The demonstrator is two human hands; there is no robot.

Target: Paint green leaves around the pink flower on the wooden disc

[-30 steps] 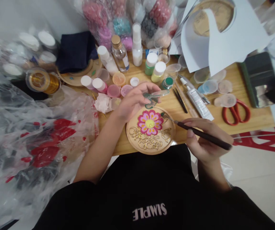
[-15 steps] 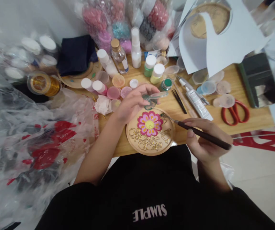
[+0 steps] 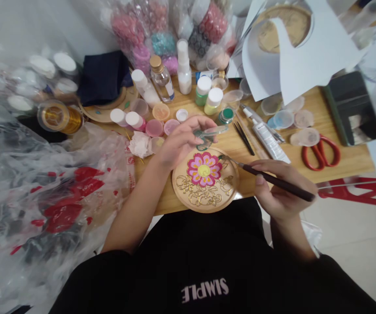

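Note:
My left hand (image 3: 189, 137) is closed around a small clear lidded cup (image 3: 206, 140) with dark green stuff inside, held over the far edge of a round wooden plaque (image 3: 181, 198). On the plaque is a pink flower (image 3: 205, 169) with a yellow centre, amid gold outlined leaves and scrolls. My right hand (image 3: 278, 187) grips the dark handle of a thin metal-tipped spatula tool (image 3: 273, 179). Its tip is at a leaf outline beside the flower's upper right; whether it touches the surface I cannot tell.
Behind the plaque stand an opened green paint jar (image 3: 226, 115), several small bottles and pink paint cups (image 3: 154, 127). Black tweezers (image 3: 244, 138), a glue tube (image 3: 268, 135) and red-handled scissors (image 3: 321, 153) lie to the right. Crumpled tissue (image 3: 140, 145) and plastic wrapping (image 3: 76, 196) are at left.
The tool's tip has shifted slightly to the left, nearer the flower. My left hand keeps the cup in nearly the same place.

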